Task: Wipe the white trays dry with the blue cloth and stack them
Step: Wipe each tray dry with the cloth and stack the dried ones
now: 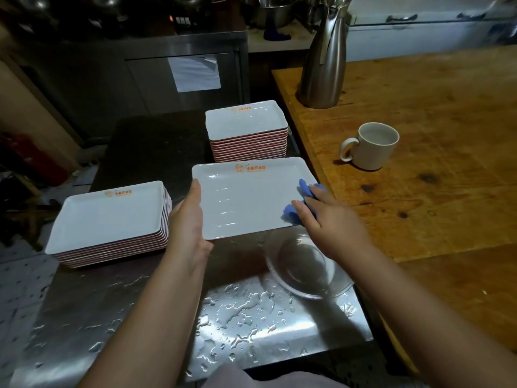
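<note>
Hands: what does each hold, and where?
Left hand grips the tray by its left edge; right hand presses the cloth near its right edge.

A white rectangular tray [246, 197] with an orange logo printed near its far edge is held level above the wet steel counter, gripped at its left edge, its surface streaked with water. A crumpled blue cloth [300, 204] is pressed against the tray's right side. A stack of identical white trays [112, 219] with red-edged undersides is seen to the left on the counter, and a taller stack [246, 127] is set just behind the held tray.
</note>
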